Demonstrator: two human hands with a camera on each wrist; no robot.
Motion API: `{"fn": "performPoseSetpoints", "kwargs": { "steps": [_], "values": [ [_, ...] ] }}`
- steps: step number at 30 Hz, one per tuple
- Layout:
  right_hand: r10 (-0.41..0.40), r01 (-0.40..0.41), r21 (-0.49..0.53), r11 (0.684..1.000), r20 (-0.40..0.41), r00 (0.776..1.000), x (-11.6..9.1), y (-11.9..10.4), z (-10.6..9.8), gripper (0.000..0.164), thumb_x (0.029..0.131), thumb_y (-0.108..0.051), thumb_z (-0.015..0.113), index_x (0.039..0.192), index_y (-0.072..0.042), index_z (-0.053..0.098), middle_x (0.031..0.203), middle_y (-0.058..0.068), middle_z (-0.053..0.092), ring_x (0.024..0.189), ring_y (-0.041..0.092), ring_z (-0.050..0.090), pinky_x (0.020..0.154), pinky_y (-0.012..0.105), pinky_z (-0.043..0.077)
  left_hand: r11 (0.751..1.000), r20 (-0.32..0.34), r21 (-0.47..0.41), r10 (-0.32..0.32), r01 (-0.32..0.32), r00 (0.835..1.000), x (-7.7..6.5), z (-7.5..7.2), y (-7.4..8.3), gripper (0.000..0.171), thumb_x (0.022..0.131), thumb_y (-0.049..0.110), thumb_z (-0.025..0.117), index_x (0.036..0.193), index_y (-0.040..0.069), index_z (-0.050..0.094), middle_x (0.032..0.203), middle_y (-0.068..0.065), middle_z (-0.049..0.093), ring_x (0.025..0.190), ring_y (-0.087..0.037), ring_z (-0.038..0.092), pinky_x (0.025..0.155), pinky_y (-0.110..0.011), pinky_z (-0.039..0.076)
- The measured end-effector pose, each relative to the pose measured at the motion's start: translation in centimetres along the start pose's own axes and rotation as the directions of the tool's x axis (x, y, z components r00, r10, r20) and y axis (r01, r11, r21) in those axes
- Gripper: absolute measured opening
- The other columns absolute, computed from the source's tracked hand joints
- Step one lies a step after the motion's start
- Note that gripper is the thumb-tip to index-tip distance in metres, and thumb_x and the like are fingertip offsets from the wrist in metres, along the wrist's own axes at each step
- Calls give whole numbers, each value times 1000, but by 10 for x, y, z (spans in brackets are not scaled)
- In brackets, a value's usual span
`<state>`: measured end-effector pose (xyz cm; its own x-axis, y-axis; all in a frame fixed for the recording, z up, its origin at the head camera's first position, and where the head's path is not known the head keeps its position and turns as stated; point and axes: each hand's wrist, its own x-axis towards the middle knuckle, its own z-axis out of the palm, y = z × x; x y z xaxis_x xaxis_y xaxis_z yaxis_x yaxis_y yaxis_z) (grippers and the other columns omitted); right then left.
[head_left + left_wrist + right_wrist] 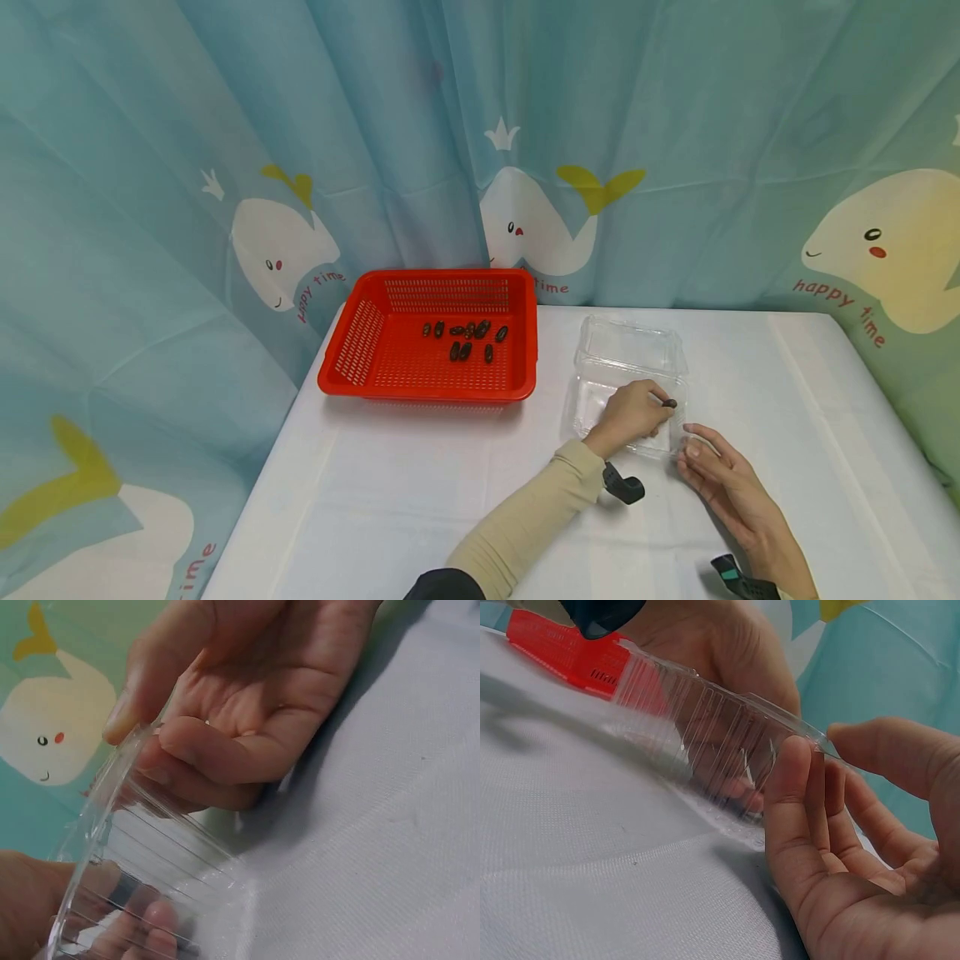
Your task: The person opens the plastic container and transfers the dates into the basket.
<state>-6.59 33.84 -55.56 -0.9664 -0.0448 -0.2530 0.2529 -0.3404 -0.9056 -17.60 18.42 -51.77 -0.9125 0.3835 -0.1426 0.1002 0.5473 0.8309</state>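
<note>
A clear plastic clamshell box (588,404) stands at the right of the table, its lid (633,343) folded back behind it. Reaching over the box from the left, my left hand (633,412) pinches a small dark brown oval piece, date-like (670,403), near the right wall. In the left wrist view the fingers of my left hand (135,930) show through the ribbed plastic. At the near right corner, my right hand (862,825) pinches the rim between thumb and fingers. The thumb lies along the outside edge in the right wrist view.
A red perforated basket (420,385) stands left of the box, with several dark oval pieces (482,329) lying loose on its floor. White cloth (420,483) covers the table. Behind it hangs a blue-green curtain (420,125) printed with whales.
</note>
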Motion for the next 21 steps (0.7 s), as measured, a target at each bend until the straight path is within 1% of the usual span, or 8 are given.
{"fn": "performPoseSetpoints", "kwargs": {
  "steps": [5,8,10,14,17,19,21],
  "values": [
    [-7,7,5,1000,8,1000,-1,0,0,33,108,-6,52,128,-31,57,105,-11,69,95,4,68,88,19,60,1000,-9,-10,28,-28,1000,-1,0,-1,11,96,25,75,105,19,76,52,4,61,37,1,45,48,-17,38],
    [-10,10,13,1000,20,1000,-1,0,-1,33,109,-5,51,129,-31,57,105,-11,69,95,4,68,88,19,60,999,-15,-11,33,-34,999,0,-1,-1,11,96,28,74,104,20,77,51,4,61,38,0,46,50,-18,38],
    [-11,11,18,1000,27,1000,-1,1,-1,33,109,-5,50,129,-31,57,106,-11,69,95,4,68,88,19,60,999,-19,3,38,-38,999,0,-2,-2,11,96,30,74,103,21,78,50,4,60,39,0,47,51,-18,38],
    [-15,14,24,1000,33,999,0,2,-1,33,109,-5,50,129,-30,57,106,-10,69,95,4,68,88,20,60,997,-36,64,55,-52,998,2,-2,-3,14,95,34,74,100,22,80,53,9,60,48,1,49,54,-16,37],
    [-21,20,31,999,43,999,0,2,-1,33,109,-4,50,129,-29,58,106,-10,70,95,5,69,88,20,60,996,-41,75,51,-48,998,3,-4,-4,16,94,34,75,100,20,80,58,11,62,52,1,50,54,-15,37],
    [-27,24,44,999,55,998,0,3,-2,33,109,-3,49,129,-28,58,106,-9,70,95,5,69,88,20,60,998,-37,51,42,-40,998,3,-7,-3,17,94,33,76,100,18,81,61,10,64,53,0,50,54,-15,38],
    [-33,29,58,998,65,997,0,3,-2,34,109,-2,48,128,-27,59,105,-9,70,94,5,69,88,20,60,999,-28,9,33,-32,999,3,-10,-3,17,94,31,76,99,15,81,65,8,66,53,0,50,54,-15,39]
  ]
}}
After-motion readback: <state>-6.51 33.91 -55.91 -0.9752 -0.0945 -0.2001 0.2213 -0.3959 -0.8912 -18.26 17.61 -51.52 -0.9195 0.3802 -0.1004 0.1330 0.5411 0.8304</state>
